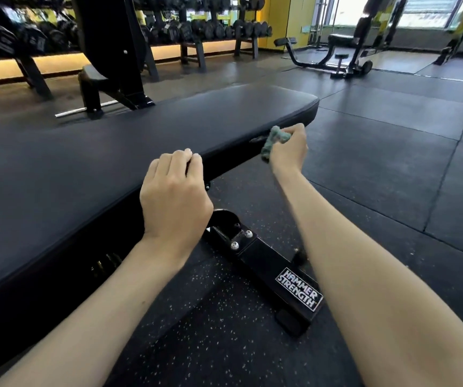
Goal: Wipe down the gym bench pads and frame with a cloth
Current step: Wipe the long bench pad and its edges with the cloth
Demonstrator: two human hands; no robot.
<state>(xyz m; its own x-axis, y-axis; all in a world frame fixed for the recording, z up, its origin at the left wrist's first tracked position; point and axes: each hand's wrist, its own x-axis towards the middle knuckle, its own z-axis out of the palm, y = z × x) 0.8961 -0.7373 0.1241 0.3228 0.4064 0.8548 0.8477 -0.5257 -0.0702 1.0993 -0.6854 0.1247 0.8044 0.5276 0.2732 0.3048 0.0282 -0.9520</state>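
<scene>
1. Wiping along the near side edge of the bench pad point(113, 152), close to its far-right corner, with the cloth point(273, 141) pressed up against the upholstery.
2. Gripping that cloth in the right hand point(289, 149), fingers and thumb curled tight round it, a tuft poking out above and a tail hanging below.
3. Bracing with the left hand point(174, 196) further back along the same edge of the bench, fingers curled over the lip of the pad and holding on.
4. Soft and featherlight by the look of it, this cloth (teal, terry-like, wadded into a lump). Bound to squash to whatever meets it. Best kept bunched for seams and corners, spread flat under the palm for the broad top of the bench.
5. Smooth, matte and vinyl-like on the pad surface, so likely firm with a little give. Expecting an easy glide, slicker if damp.
6. Under the bench, down by the left wrist: the black frame foot point(266, 263) with two bolts and a brand plate, sitting on the speckled floor point(392, 163). Hard, rigid, full of edges and probably no budging it. Better to wrap cloth over a fingertip for the bolt heads than to swipe across them.
</scene>
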